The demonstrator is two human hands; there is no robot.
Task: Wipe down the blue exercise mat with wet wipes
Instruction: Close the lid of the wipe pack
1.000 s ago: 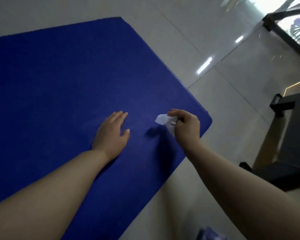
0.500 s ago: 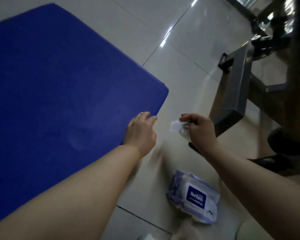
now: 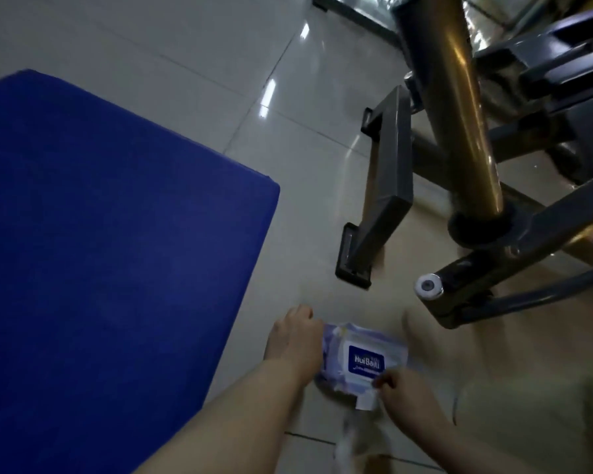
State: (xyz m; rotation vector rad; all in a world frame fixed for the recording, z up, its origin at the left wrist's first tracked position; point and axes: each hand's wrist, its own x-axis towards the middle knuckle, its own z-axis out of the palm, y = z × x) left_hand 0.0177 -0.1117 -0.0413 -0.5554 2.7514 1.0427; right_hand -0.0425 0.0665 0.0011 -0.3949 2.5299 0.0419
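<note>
Your two forearms enter from the bottom of the frame, both bare with no sleeve showing. Your left hand (image 3: 297,343) at lower centre and your right hand (image 3: 406,393) just right of it carry no glove, ring or watch.

Wipes pack (image 3: 363,362) taken as landmark: bare tile floor (image 3: 298,213) runs in an open lane beyond it, between the blue mat (image 3: 110,234) edge on its left and a dark metal frame foot (image 3: 377,213) on its right. Right of the pack, a gold post (image 3: 459,107) and grey struts (image 3: 514,282) crowd the floor, one capped strut end near the pack's far right corner.
</note>
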